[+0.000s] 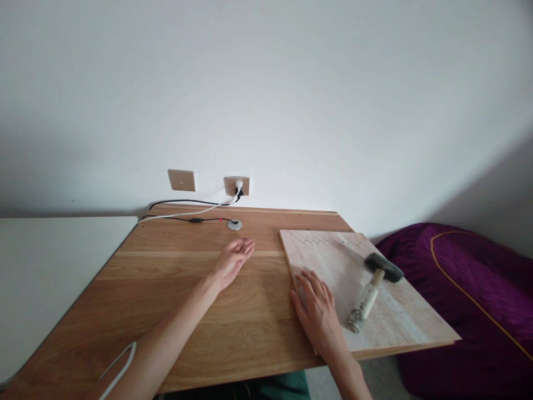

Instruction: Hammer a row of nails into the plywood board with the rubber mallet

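My left hand [232,261] rests on the wooden desk [175,300], palm turned partly up, fingers loosely stretched and holding nothing. My right hand [318,311] lies flat, fingers spread, on the near left part of a pale wooden board [395,316] that lies on the desk's right end and overhangs its edge. A mallet [375,286] with a dark head and a light handle lies on the board, just right of my right hand, not touched by it.
Black and white cables [183,214] run along the desk's back edge to a wall socket [237,186]; a round grommet [234,224] sits nearby. A white table [45,266] adjoins at left. A purple cushion [470,300] lies at right. A white cord [119,366] loops at the near edge.
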Available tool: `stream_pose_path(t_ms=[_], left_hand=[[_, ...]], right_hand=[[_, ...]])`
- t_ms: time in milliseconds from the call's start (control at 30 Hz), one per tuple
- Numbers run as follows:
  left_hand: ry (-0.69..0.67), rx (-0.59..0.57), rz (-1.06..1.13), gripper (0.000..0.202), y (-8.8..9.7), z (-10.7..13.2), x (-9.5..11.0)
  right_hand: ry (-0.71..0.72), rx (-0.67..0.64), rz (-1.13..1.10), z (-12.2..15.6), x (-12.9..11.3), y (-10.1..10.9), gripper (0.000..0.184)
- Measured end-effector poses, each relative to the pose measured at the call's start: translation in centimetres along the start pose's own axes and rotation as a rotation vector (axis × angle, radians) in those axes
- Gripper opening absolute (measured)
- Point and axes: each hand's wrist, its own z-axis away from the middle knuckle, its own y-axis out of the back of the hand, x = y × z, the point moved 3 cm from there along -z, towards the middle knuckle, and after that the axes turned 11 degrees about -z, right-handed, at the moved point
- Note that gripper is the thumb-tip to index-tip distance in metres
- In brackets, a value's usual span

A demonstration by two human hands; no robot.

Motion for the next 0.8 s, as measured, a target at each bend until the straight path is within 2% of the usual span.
stream_pose_path(t_ms=[100,267,467,800], left_hand=[[0.015,0.035,0.038,0.025,0.03,-0.15,0.04],[0.004,0.000,0.011,0.046,-0.11,-0.10,0.08],[0.005,0.010,0.054,0.015,-0.21,-0.02,0.29],[0.002,-0.001,0.065,0.013,-0.24,0.34,0.71]], right_hand=[[-0.004,-0.011,0.006,-0.05,0.07,0.00,0.037],[0.018,-0.013,0.010,-0.06,0.03,0.13,0.038],[0.046,-0.027,0.055,-0.05,-0.11,0.10,0.039],[0.022,-0.060,0.098,-0.37,-0.61,0.14,0.039]])
